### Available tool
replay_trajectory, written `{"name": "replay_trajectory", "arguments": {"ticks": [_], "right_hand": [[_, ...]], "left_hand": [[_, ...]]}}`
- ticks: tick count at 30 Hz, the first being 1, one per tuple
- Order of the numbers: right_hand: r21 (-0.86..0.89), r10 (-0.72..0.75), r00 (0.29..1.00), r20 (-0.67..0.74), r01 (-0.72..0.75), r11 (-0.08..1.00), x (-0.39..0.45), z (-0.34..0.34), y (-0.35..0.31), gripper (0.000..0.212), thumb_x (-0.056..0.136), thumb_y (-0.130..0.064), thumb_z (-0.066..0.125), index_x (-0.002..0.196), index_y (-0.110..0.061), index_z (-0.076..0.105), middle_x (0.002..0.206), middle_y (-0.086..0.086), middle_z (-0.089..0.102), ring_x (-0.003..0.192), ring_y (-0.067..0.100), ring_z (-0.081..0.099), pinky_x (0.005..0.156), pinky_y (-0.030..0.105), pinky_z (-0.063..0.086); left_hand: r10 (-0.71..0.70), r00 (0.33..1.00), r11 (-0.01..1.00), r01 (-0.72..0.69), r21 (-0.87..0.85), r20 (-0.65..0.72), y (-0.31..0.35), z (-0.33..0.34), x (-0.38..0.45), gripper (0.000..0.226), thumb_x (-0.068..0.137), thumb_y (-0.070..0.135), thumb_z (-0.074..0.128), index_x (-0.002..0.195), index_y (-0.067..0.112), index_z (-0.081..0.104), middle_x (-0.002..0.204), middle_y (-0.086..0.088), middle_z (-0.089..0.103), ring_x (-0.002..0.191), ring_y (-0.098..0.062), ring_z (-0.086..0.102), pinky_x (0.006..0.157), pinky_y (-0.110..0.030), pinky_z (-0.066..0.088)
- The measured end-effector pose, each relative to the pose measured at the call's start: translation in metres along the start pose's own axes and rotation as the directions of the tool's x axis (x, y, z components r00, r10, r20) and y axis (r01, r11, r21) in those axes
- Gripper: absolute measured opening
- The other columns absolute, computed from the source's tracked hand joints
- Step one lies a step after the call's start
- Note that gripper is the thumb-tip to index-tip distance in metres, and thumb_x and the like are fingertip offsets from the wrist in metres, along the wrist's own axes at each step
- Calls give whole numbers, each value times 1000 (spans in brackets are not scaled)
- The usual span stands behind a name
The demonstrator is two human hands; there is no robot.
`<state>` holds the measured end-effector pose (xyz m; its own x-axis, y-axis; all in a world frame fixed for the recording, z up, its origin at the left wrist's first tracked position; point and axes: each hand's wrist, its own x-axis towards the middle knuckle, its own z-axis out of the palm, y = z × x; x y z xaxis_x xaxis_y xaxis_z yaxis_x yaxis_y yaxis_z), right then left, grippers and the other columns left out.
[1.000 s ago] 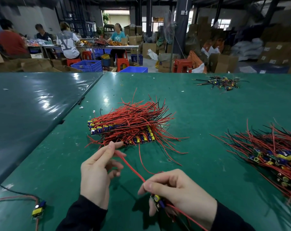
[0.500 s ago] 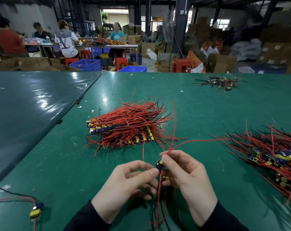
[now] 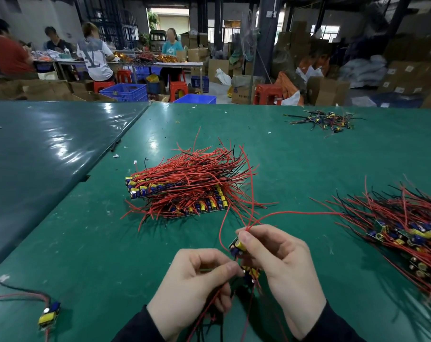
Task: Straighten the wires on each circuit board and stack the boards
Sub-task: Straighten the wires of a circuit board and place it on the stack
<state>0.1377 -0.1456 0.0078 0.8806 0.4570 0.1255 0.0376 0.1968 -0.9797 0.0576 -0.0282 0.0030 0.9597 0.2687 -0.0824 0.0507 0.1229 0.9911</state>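
Here, the stack of finished boards (image 3: 184, 191) lay straight ahead of my hands on the green table (image 3: 296, 169), up and a little to the left, and I judged that to be what the coming move turned on. The right hand (image 3: 281, 265) was the nearer of the two; the left hand (image 3: 197, 290) sat lower and closer to me. My right thumb and fingers were curled in a pinch on a small circuit board (image 3: 239, 244), held above the table between the hands and tipped roughly upright. My left fingers were also curled, pinching at wires and what looked like a second board just beneath it; exactly what they held I could not tell.

The board showed a yellow and a blue component on top. Its red wires (image 3: 251, 193) ran up and away toward the stack, one arcing off to the right toward the unsorted pile (image 3: 407, 233), while more red and black leads hung down toward me. They still looked splayed rather than parallel, so I judged the straightening unfinished.
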Motion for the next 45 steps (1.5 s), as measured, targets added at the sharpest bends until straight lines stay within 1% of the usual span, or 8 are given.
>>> {"name": "replay_trajectory", "arguments": {"ticks": [6, 15, 21, 27, 33, 38, 41, 45], "right_hand": [[83, 113, 993, -26, -110, 990, 1, -3, -5, 25, 63, -25, 69, 74, -2, 70, 68, 13, 68, 56, 17, 62, 51, 21, 51], [283, 358, 934, 9, -345, 895, 5, -8, -4, 7, 80, -15, 66, 80, -8, 66, 71, 12, 68, 50, 12, 61, 43, 16, 45], [362, 365, 930, -47, -324, 874, 11, -14, -11, 13, 73, -16, 67, 83, -7, 66, 70, 11, 68, 56, 15, 65, 42, 15, 45], [287, 347, 937, 31, -341, 895, 3, -8, -7, 19, 70, -20, 70, 84, -8, 67, 76, 15, 68, 54, 14, 62, 43, 17, 45], [329, 341, 940, -32, -312, 891, 14, -24, -9, 18, 69, -18, 67, 82, -6, 66, 72, 14, 68, 56, 16, 64, 43, 16, 45], [334, 367, 927, 80, -372, 866, 10, -18, -5, 7, 67, -18, 68, 66, -14, 73, 69, 18, 68, 49, 15, 63, 40, 16, 44], [428, 346, 938, 32, -326, 843, 17, -24, -9, 9, 64, -16, 68, 68, -9, 73, 68, 18, 67, 50, 16, 63, 40, 16, 45], [482, 326, 945, -28, -273, 833, 24, -36, -13, 13, 66, -14, 66, 76, -5, 66, 66, 14, 66, 54, 18, 65, 42, 17, 46]], "left_hand": [[99, 981, 985, -73, 155, -166, -9, 8, 1, 28, 85, 3, 63, 59, 12, 62, 47, -7, 50, 35, -16, 47, 36, -19, 39], [250, 946, 922, -168, 350, -205, -13, 7, 2, 28, 80, 31, 72, 60, 13, 65, 41, -1, 45, 34, -13, 39, 39, -16, 28], [-17, 997, 998, 21, 60, -73, -5, -4, 3, 20, 82, 6, 66, 63, 8, 73, 51, -6, 59, 38, -10, 51, 37, -17, 38], [131, 962, 959, -61, 276, -241, -16, -3, 5, 23, 81, 6, 70, 57, 8, 68, 42, -5, 54, 34, -13, 46, 37, -18, 37], [104, 972, 971, -54, 233, -209, -18, -10, 9, 14, 78, -3, 70, 64, 2, 71, 49, -8, 58, 41, -15, 52, 43, -21, 44], [178, 940, 952, -90, 294, -290, -21, -13, 6, 13, 76, 3, 74, 64, 6, 71, 45, -6, 54, 39, -16, 50, 41, -20, 40], [150, 957, 959, -80, 270, -249, -16, -14, 6, 15, 72, 18, 74, 66, 5, 70, 49, -7, 55, 42, -16, 50, 43, -20, 41], [73, 985, 962, -27, 271, -159, -11, -14, 7, 12, 77, 9, 71, 65, 8, 71, 55, -6, 58, 46, -14, 49, 43, -19, 40]]}}
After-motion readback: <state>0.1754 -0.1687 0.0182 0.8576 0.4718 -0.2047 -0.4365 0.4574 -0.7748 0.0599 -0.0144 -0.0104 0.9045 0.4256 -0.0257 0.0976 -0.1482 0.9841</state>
